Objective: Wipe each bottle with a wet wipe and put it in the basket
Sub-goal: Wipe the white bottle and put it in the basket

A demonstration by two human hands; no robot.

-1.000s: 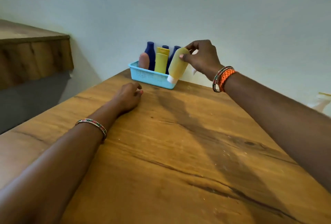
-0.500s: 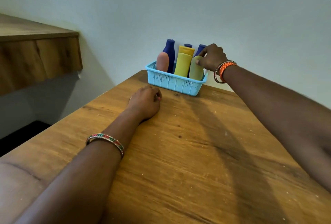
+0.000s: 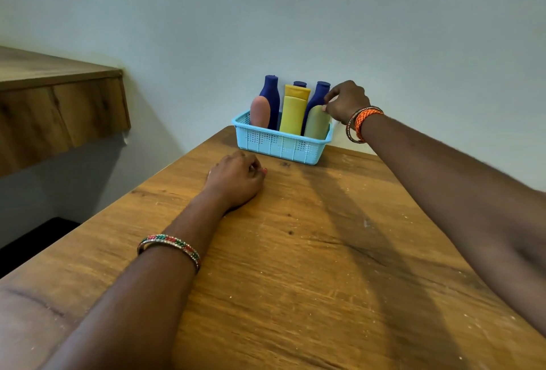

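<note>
Right grip [image 3: 347,100] reaches over the far right corner of the light blue basket [image 3: 280,145], fingers curled loosely and fingertips touching the top of the pale green bottle [image 3: 316,123]; whether they actually pinch it or only rest against it cannot be told. That bottle stands upright inside the basket, at its right end, directly under the grip. To its left in the basket stands a yellow bottle [image 3: 294,112], and at the basket's left end a pink bottle [image 3: 260,112]. Behind these, along the basket's back wall, three dark blue bottles [image 3: 270,89] rise higher. The basket sits at the far edge of the wooden counter [image 3: 295,266], against the wall.

Left grip [image 3: 236,177] lies on the counter just in front of the basket, apart from it, fingers curled under into a loose fist that shows nothing held. Beaded bangles ring the left wrist [image 3: 170,247]; orange and beaded bangles ring the right wrist [image 3: 362,123].
</note>
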